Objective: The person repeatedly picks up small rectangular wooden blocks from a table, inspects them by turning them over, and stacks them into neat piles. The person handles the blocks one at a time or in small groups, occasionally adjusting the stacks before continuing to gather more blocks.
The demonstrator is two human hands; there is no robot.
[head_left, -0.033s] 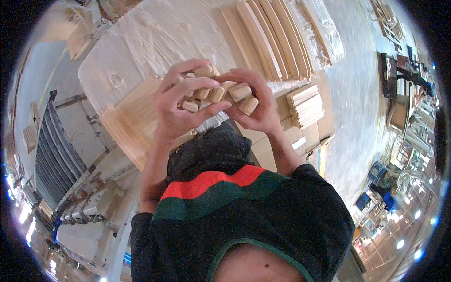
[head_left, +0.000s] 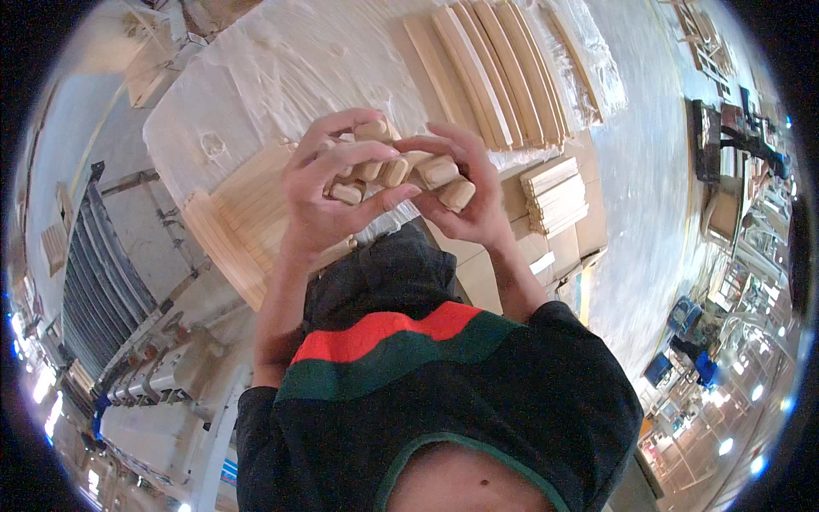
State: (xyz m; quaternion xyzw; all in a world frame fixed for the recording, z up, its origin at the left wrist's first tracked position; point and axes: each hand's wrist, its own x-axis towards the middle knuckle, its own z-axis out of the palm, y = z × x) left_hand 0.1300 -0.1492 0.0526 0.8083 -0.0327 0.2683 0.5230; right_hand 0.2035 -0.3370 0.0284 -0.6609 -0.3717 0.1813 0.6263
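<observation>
Several pale wooden sticks with rounded ends (head_left: 394, 172) sit in my left hand (head_left: 320, 183), its fingers wrapped round them and the thumb along the near side. The ends point up toward me; their lengths below are mostly hidden. My right hand (head_left: 473, 183) curls round more such sticks, two of whose ends (head_left: 439, 171) show between thumb and fingers. Both hands are close together over the wrapped stack, the left thumb tip reaching toward the right hand's sticks. Left of my left hand lies a row of flat wooden slats (head_left: 247, 200).
Plastic wrap (head_left: 281, 68) covers the surface ahead. Long curved wooden strips (head_left: 490, 77) lie at the far right, with a bundle of short sticks (head_left: 554, 194) on cardboard (head_left: 589, 235) nearer. A rack of dark curved bars (head_left: 107, 269) stands left. Another person (head_left: 755, 145) is far right.
My right hand's fingers have loosened slightly, and the two stick ends in it have shifted a little to the right. The left hand's hold looks the same.
</observation>
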